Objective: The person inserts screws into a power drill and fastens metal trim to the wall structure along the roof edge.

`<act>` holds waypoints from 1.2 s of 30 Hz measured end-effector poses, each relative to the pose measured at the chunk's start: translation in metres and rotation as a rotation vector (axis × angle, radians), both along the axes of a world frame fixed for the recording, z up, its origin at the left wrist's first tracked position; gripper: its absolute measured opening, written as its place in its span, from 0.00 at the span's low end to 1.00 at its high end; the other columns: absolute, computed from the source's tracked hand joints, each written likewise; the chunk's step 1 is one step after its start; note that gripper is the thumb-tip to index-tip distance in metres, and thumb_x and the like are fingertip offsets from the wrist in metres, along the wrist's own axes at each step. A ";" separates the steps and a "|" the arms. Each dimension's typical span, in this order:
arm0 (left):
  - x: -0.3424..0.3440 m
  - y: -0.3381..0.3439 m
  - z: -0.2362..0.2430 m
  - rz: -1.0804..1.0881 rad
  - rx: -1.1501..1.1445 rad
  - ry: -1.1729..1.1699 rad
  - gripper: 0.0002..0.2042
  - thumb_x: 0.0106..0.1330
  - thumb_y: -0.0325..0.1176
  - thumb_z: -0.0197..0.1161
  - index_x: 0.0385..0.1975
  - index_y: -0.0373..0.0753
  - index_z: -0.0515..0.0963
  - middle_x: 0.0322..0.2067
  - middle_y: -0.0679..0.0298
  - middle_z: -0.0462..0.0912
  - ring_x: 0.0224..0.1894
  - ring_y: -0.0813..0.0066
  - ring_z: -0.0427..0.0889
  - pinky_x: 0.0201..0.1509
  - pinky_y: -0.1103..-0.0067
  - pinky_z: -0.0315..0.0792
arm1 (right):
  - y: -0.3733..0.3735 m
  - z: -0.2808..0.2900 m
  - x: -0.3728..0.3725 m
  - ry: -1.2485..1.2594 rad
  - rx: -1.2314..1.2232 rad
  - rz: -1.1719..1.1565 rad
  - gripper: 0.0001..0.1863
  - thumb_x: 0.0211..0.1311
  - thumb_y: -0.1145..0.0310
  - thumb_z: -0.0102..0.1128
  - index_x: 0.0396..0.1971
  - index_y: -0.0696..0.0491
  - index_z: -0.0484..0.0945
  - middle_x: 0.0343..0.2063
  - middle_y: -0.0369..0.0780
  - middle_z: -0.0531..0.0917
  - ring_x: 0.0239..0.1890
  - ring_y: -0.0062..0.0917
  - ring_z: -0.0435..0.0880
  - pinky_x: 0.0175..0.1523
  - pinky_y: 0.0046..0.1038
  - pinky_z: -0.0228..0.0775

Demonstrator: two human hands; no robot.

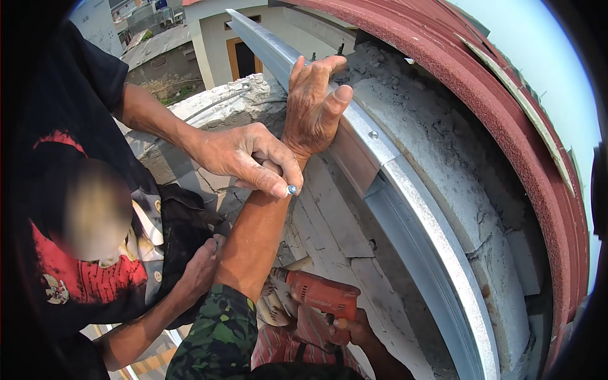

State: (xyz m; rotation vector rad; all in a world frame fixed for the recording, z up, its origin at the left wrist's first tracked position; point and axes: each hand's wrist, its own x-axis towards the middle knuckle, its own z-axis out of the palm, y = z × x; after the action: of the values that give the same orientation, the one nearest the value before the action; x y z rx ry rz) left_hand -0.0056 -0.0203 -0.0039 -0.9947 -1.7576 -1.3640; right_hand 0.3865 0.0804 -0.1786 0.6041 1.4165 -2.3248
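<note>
My left hand (313, 111) is raised against a long silver metal channel (411, 202), fingers apart and bent near its edge; a camouflage sleeve covers the lower forearm. A bolt head (373, 134) sits on the channel. A co-worker's hand (250, 155) is over my left wrist, pinching a small silver bolt (291, 190). Low in the view, my right hand (354, 326) is shut on a red power drill (322, 294), which points leftward; part of that hand is hidden behind it.
A co-worker in a dark shirt (85, 114) stands at the left, another hand (202, 259) lower down. Rough concrete ledges (430, 158) run beside the channel, under red roofing (551, 209) on the right. Pale blocks (335, 215) lie below; buildings (158, 57) stand beyond.
</note>
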 end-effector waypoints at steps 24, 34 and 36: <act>0.154 -0.065 -0.042 0.311 0.059 -0.002 0.16 0.59 0.22 0.67 0.47 0.32 0.76 0.31 0.54 0.82 0.32 0.64 0.83 0.32 0.72 0.77 | -0.009 0.040 0.009 0.008 -0.050 -0.134 0.20 0.52 0.73 0.60 0.46 0.65 0.74 0.29 0.42 0.80 0.26 0.25 0.80 0.34 0.27 0.73; 0.162 -0.069 -0.058 0.275 0.177 -0.096 0.11 0.64 0.20 0.60 0.46 0.28 0.76 0.35 0.50 0.84 0.35 0.63 0.85 0.37 0.75 0.79 | -0.005 0.010 -0.008 -0.021 -0.011 -0.101 0.20 0.50 0.73 0.59 0.45 0.64 0.75 0.32 0.42 0.80 0.26 0.25 0.80 0.34 0.27 0.73; 0.170 -0.071 -0.065 0.208 0.246 -0.161 0.09 0.66 0.21 0.59 0.45 0.29 0.76 0.37 0.49 0.84 0.38 0.62 0.86 0.39 0.75 0.79 | -0.004 0.003 -0.011 -0.022 -0.023 -0.106 0.20 0.50 0.73 0.59 0.45 0.64 0.75 0.32 0.42 0.80 0.26 0.25 0.80 0.34 0.27 0.73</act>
State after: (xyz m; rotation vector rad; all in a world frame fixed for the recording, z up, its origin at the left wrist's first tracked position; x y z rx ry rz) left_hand 0.1640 -0.0916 -0.0691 -0.5671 -1.7029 -1.5137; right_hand 0.3756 0.0764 -0.1752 0.7124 1.3777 -2.4047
